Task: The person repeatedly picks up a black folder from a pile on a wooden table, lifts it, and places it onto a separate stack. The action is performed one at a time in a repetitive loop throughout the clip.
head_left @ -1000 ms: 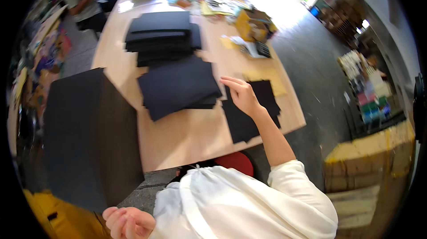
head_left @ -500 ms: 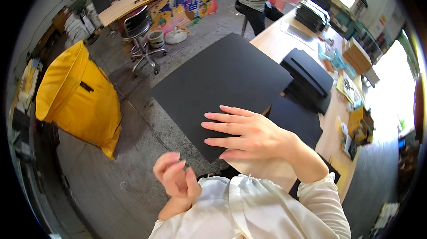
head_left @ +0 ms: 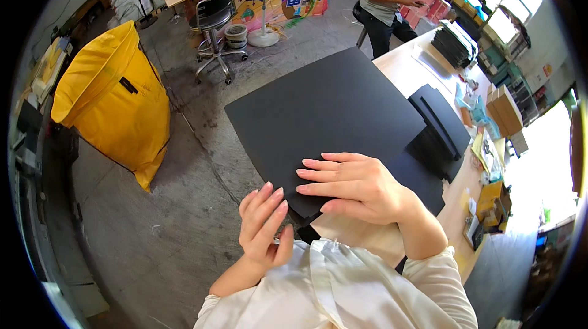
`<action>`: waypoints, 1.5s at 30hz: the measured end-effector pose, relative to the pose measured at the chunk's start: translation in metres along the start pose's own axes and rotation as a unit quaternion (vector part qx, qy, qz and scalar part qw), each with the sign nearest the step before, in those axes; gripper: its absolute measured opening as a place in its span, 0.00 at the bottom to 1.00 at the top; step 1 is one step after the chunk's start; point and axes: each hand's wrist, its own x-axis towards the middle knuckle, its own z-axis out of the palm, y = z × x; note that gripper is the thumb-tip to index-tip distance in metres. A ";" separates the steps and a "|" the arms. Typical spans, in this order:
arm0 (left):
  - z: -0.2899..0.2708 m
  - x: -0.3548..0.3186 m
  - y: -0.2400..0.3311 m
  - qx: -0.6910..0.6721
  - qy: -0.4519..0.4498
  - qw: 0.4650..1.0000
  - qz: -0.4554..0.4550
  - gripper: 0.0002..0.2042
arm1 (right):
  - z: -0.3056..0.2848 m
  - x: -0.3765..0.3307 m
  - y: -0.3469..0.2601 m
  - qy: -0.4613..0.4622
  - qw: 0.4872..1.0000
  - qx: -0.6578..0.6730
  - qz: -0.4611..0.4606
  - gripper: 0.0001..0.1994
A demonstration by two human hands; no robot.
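A large black sheet (head_left: 318, 105), perhaps card or board, lies on the work table and juts past its left edge. My right hand (head_left: 361, 188) rests palm down on the sheet's near part, fingers stretched out and nothing in its grasp. Beside the sheet's near left edge is my left hand (head_left: 264, 228), its fingers raised and extended with the thumb apart. It looks empty; whether its fingertips touch the edge I cannot tell. To the right, cut black pieces (head_left: 441, 124) lie stacked, partly overlapping another black sheet (head_left: 407, 173).
The wooden table (head_left: 395, 68) runs to the far right, carrying a black stack (head_left: 454, 46), brown boxes (head_left: 503, 108) and a yellow box (head_left: 492, 202). On the left stands a large yellow bag (head_left: 116, 108). A chair (head_left: 214, 22), a fan and a seated person (head_left: 383, 4) are farther off.
My left hand has risen rightward to the sheet's near edge, and its curled fingers have straightened. My right hand stays flat on the sheet. The whole view has shifted slightly.
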 end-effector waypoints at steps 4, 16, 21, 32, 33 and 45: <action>0.011 0.006 0.006 0.003 0.000 1.000 -0.010 0.24 | -0.001 0.002 -0.001 0.029 0.997 0.071 0.032 0.14; 0.023 0.001 0.006 -0.013 -0.005 1.000 -0.012 0.25 | -0.001 -0.010 0.014 0.060 0.997 0.054 -0.009 0.15; 0.024 -0.013 -0.003 -0.026 0.010 0.999 0.026 0.23 | 0.001 -0.013 0.018 0.060 0.995 -0.033 -0.074 0.17; 0.038 -0.010 -0.006 -0.006 0.047 0.996 -0.077 0.19 | 0.008 -0.011 0.017 0.054 0.994 -0.049 -0.085 0.17; 0.038 -0.010 -0.007 -0.006 0.046 0.996 -0.071 0.19 | 0.009 -0.011 0.016 0.055 0.993 -0.049 -0.087 0.17; 0.032 -0.017 -0.010 0.001 0.057 0.998 -0.023 0.21 | 0.010 -0.008 0.013 0.091 0.995 0.014 -0.042 0.12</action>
